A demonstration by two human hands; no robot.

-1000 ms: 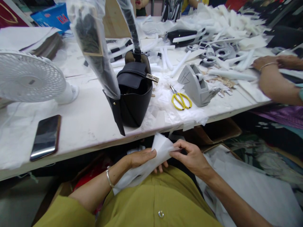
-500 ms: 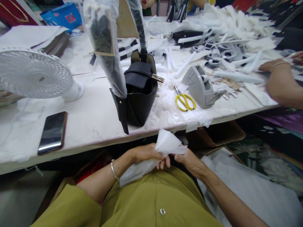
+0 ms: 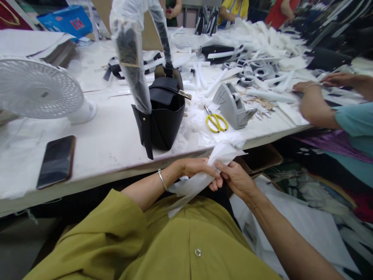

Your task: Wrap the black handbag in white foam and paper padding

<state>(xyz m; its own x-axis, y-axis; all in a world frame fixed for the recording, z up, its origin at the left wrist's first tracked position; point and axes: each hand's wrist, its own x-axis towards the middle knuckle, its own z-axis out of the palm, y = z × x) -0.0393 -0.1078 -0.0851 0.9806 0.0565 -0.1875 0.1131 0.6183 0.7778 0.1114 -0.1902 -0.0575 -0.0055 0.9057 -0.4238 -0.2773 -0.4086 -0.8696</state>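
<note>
Both hands hold a crumpled sheet of white tissue paper (image 3: 201,179) in front of my lap, just below the table's front edge. My left hand (image 3: 194,168) is closed around its middle. My right hand (image 3: 236,178) pinches the paper from the right, fingers closed on it. A black leather handbag (image 3: 163,116) stands on the white table (image 3: 110,144) right above my hands, its handles wrapped in clear plastic (image 3: 132,54).
A white desk fan (image 3: 37,89) and a black phone (image 3: 56,160) sit at the left. Yellow scissors (image 3: 216,121) and a grey tape dispenser (image 3: 231,105) lie right of the bag. Another person's arms (image 3: 317,105) work at the right among white strips. Cardboard boxes and white sheets (image 3: 305,225) are under the table.
My hands have bunched the flat tissue sheet into a crumpled wad and lifted it closer to the table edge. The other person's arms shifted at the right.
</note>
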